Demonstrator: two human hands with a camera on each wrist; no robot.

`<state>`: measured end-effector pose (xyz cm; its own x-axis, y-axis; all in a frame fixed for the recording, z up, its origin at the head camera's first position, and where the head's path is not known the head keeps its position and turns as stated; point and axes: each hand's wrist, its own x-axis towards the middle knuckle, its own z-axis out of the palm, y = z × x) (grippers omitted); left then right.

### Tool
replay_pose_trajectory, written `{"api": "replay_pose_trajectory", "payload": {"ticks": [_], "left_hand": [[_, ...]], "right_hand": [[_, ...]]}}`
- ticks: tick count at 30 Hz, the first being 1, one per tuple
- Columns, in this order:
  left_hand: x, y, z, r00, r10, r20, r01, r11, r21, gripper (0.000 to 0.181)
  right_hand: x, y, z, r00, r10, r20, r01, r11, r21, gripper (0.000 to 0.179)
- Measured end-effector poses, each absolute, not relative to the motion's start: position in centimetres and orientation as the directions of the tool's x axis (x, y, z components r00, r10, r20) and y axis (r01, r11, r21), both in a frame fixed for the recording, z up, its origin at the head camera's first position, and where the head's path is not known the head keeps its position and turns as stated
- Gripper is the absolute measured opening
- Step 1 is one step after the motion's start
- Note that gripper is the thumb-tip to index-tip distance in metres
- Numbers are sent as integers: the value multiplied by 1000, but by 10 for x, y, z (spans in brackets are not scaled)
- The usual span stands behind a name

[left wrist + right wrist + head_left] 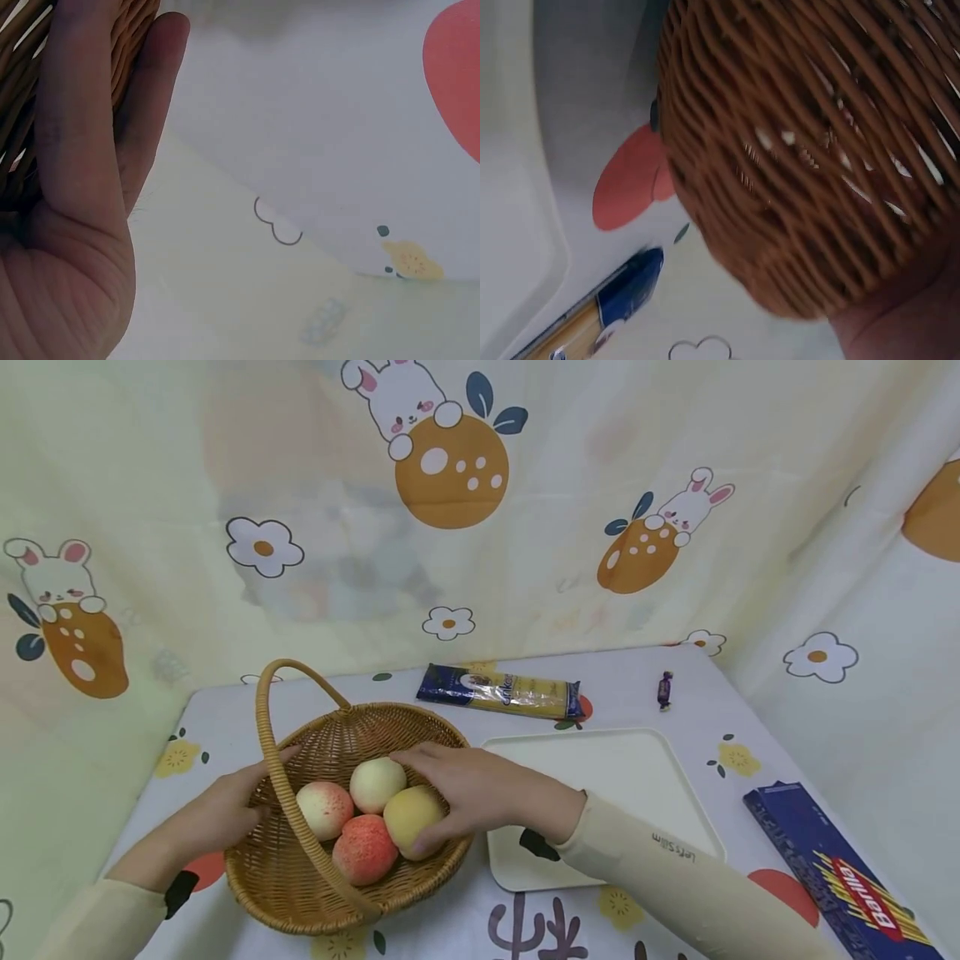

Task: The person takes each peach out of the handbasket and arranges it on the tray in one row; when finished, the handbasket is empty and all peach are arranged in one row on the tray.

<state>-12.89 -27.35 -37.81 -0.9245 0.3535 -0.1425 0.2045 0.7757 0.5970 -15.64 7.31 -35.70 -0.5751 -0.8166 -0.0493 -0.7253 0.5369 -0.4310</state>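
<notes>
A brown wicker basket (292, 893) with an arched handle stands left of centre, tipped toward me. Inside lie a yellow peach (411, 818), a red peach (365, 850), a pale peach (377, 785) and a pale peach with red speckles (325, 810). My left hand (217, 806) grips the basket's left side, thumb inside; in the left wrist view its fingers (79, 112) lie along the outer weave. Reaching over the right rim, my right hand (480, 789) holds the yellow peach, thumb on its near side, fingertips by the pale peach. The basket's wall (802, 150) fills much of the right wrist view.
Right of the basket lies a white tray (592, 752), partly under my right forearm. A pasta packet (498, 689) is behind, a small wrapped candy (665, 691) at the back right, and a blue pasta box (832, 860) along the right edge. A printed curtain (525, 568) encloses the table.
</notes>
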Motion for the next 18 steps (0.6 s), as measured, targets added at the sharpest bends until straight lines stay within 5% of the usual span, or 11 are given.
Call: {"api": "replay_pose_trajectory", "payload": {"ticks": [9,18], "left_hand": [[-127,-270,-373,-930,349,-115,220,779,587,84],[-125,-270,-376,-935,337,-107,221,794,567,85]], "right_hand": [[-151,58,-365,-593,-795,-128,-753,604,-262,67],[-146,49,-371,-644,-750,-152,-727,661,-185,63]]}}
